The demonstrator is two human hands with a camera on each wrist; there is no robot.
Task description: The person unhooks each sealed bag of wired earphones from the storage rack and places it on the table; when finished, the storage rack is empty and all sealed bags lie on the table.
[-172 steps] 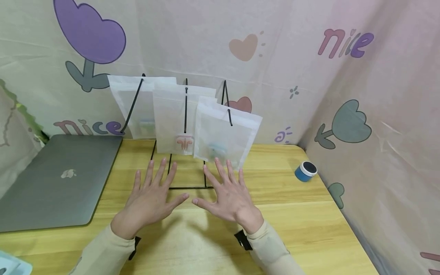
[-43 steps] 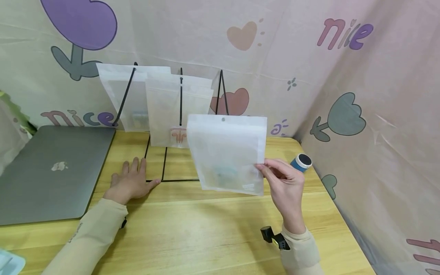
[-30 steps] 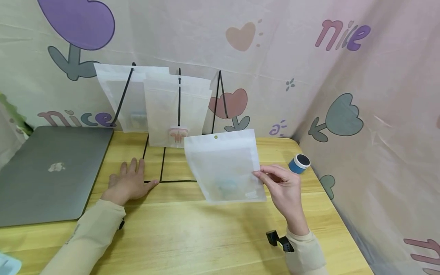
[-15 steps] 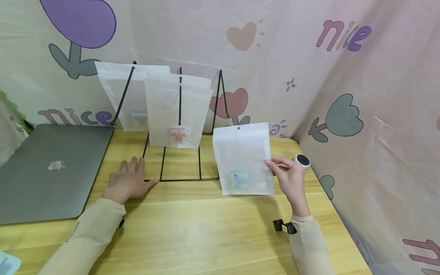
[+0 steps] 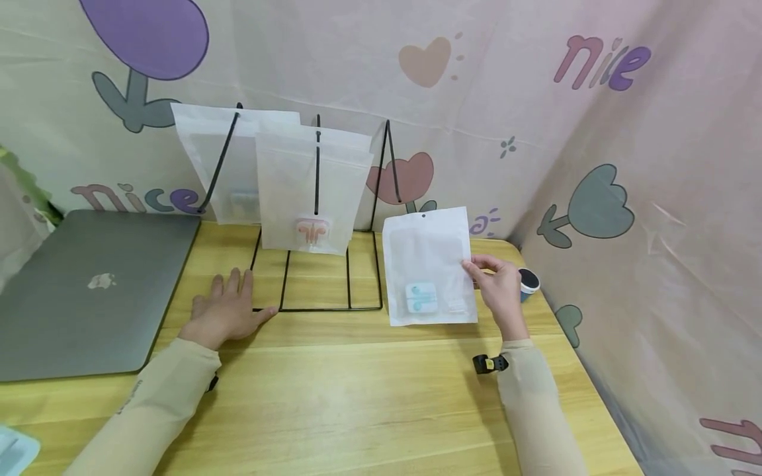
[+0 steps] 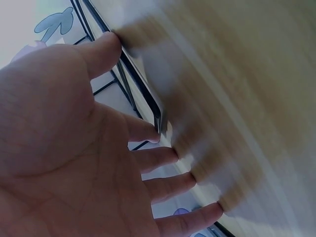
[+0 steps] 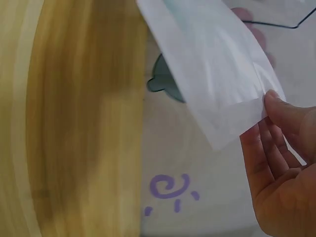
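Observation:
My right hand pinches the right edge of a white translucent pouch between thumb and fingers. A small case with blue earphones shows through its lower part, and a hang hole sits near its top. With fingers spread, my left hand rests at the front left corner of a black wire display rack; in the left wrist view the thumb touches the rack's bar. A pouch with pink earphones hangs on the rack's middle hook, another white pouch on the left hook. The right hook carries no pouch.
A closed grey laptop lies to the left on the wooden table. Behind my right hand stands a small blue jar with a dark lid. A pale blue item shows at the lower left. Printed cloth hangs behind.
The pouch has come off the right hook in my right hand, swung low over the table, then moved right of the rack, facing me. My left hand moved to the rack's corner and stays there.

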